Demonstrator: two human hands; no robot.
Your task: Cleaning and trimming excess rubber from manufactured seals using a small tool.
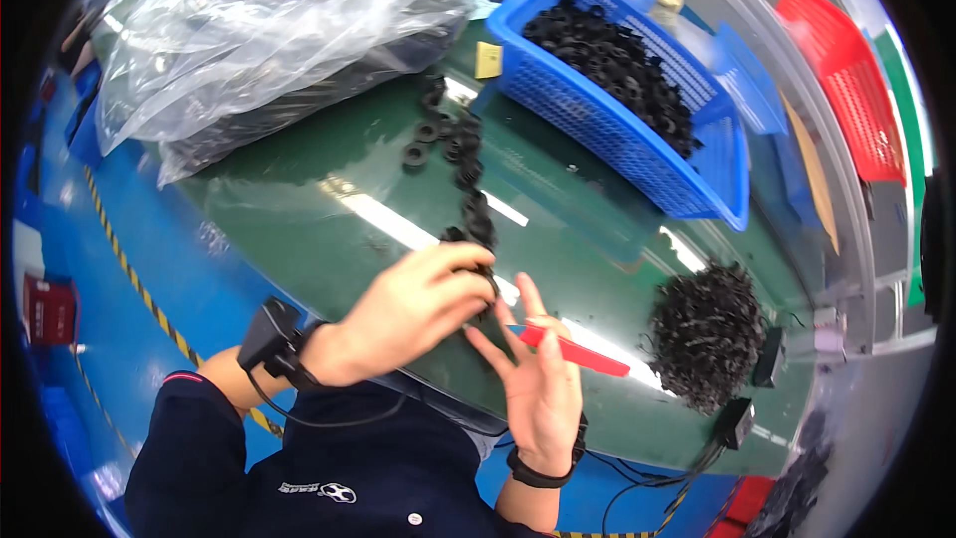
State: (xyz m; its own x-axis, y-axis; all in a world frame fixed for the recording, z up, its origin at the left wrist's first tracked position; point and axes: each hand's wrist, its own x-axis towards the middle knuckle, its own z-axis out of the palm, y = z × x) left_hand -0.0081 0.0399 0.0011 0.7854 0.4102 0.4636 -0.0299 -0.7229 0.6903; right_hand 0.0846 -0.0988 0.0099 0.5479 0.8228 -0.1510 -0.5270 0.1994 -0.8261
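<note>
In front of my body, my left hand has its fingers curled round small black ring-shaped parts at the near end of a row. That row of black rings runs away from me across the green tabletop. My right hand is palm up beside it, closed on a slim red-handled tool that lies across its fingers. The tool's narrow end points toward the left fingertips; its exact kind cannot be made out. Fingers partly hide the parts between the hands.
A blue basket of black parts stands at the far right, a large clear plastic bag at the far left. A heap of black trimmings lies to the right, near small black boxes with cables. A red basket stands beyond.
</note>
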